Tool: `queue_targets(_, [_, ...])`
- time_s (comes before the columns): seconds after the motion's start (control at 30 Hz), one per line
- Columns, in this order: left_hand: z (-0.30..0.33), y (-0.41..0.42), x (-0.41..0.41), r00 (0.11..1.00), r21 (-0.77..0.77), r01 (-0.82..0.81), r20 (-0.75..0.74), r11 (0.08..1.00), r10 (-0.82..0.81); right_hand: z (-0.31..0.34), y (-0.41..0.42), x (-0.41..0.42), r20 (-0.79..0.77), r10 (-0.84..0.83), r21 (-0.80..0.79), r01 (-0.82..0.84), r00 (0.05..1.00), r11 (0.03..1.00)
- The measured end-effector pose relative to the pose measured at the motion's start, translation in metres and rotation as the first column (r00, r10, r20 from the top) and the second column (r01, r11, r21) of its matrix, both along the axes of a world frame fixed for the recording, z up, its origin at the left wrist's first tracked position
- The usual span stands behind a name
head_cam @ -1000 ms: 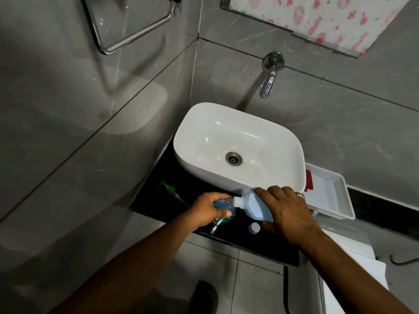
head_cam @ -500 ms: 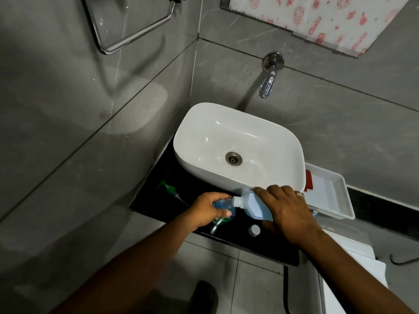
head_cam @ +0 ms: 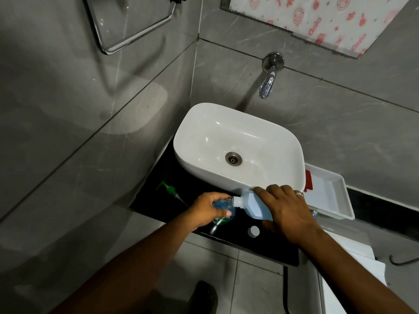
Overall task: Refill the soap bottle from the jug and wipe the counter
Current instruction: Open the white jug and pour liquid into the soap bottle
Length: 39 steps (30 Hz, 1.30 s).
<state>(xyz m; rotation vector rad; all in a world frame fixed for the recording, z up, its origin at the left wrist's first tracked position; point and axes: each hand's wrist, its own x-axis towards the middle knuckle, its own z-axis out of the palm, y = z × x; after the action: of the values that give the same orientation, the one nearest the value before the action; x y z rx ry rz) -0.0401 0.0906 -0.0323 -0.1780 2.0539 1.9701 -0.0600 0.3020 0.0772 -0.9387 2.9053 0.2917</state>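
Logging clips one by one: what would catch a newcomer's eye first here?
The white rectangular ceramic basin on the black counter. In front of it, the right hand tips a translucent jug of blue liquid into the small clear soap bottle gripped by the left hand.

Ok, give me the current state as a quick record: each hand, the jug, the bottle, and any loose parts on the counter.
left hand: wrapped around the soap bottle, steadying it on the black counter
right hand: gripping the jug, tipped sideways
jug: spout at the bottle's mouth, blue liquid inside
soap bottle: open, partly filled with blue liquid
pump head: green, lying on the counter left of the bottle
white cap: lying on the counter near the front edge
sink: dry-looking, nothing in it
wiping cloth: none visible
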Motion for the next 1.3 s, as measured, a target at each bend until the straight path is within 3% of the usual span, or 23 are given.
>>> queue_targets(1.3, [-0.003,-0.0014,-0.0019,1.0,0.002,0.012,0.003,1.0,-0.012,0.0006,0.0,-0.0024,0.012,0.012,-0.005,-0.012,1.0,1.0])
